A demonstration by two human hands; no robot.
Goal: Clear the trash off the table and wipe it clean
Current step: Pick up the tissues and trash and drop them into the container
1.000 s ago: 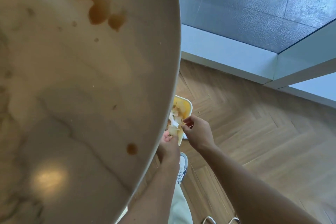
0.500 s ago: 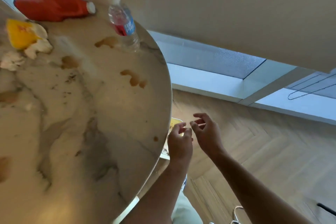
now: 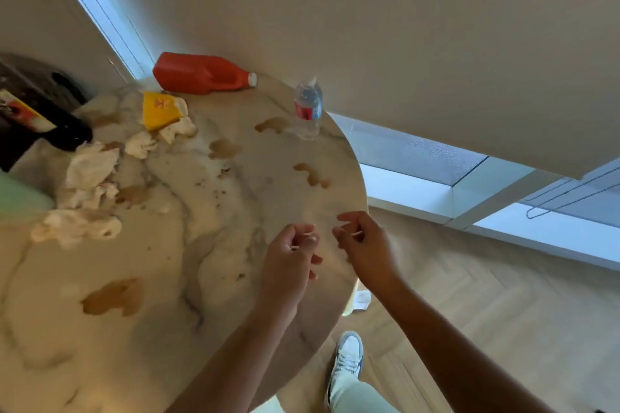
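Head view: left hand (image 3: 290, 256) and right hand (image 3: 364, 245) hover over near edge of round marble-patterned table (image 3: 167, 278), fingers loosely curled, holding nothing. Crumpled stained paper napkins (image 3: 89, 174) lie further in on table, brown spills (image 3: 112, 297) around them. Yellow wrapper (image 3: 159, 110) beside napkins, print unreadable. Red plastic jug (image 3: 201, 73) on its side at table's far edge; clear water bottle (image 3: 308, 110) near it, red-blue label blurred.

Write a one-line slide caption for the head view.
Both empty hands, left hand and right hand, hover over a stained marble table strewn with crumpled napkins and bottles.
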